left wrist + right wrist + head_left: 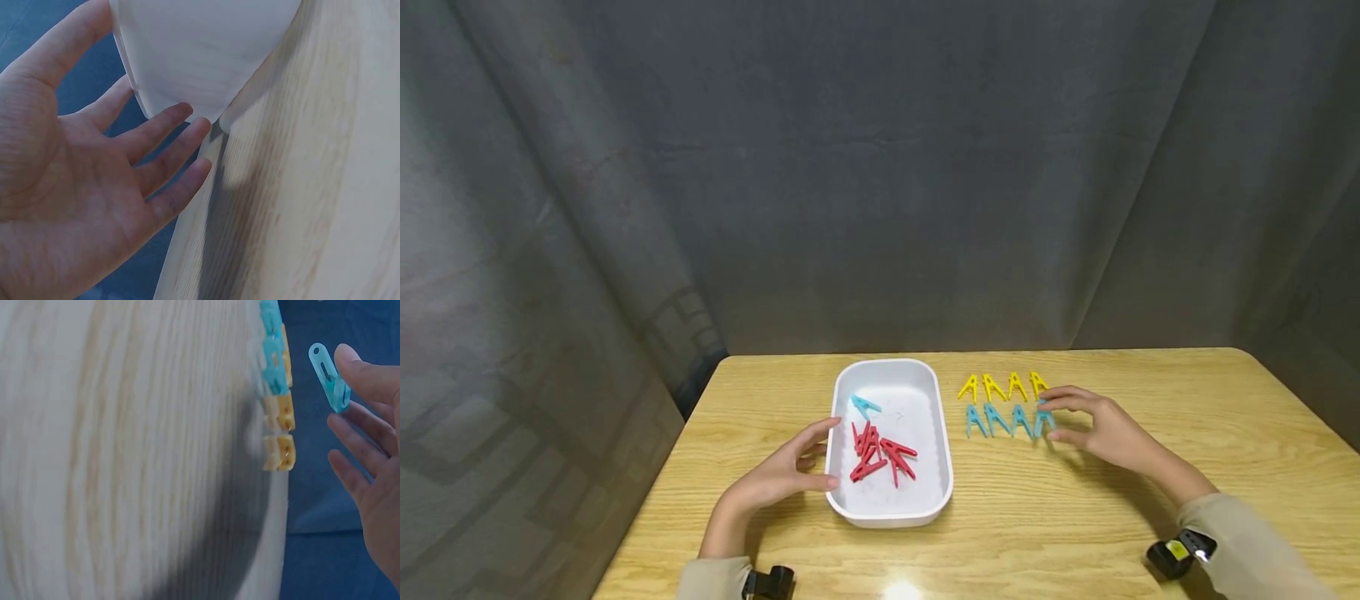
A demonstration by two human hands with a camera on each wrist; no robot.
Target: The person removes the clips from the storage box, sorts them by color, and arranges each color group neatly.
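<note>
Pinching blue clothespin (1044, 419), right hand (1105, 431); legs pointing toward person.

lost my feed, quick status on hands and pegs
Left hand open, resting against the white tray. Right hand pinching the rightmost blue peg in its row. Red pegs in tray. Nothing blocking.

The person is wearing a long-sleeved top in a pale beige, its sleeves (1247, 546) reaching down to just short of the wrists. The hands, left (782, 475) and right (1108, 429), are showing bare, with no rings or gloves. A small black camera is sitting strapped on each wrist, the right one (1176, 554) carrying a yellow mark and the left one (769, 582) showing plain black.
</note>
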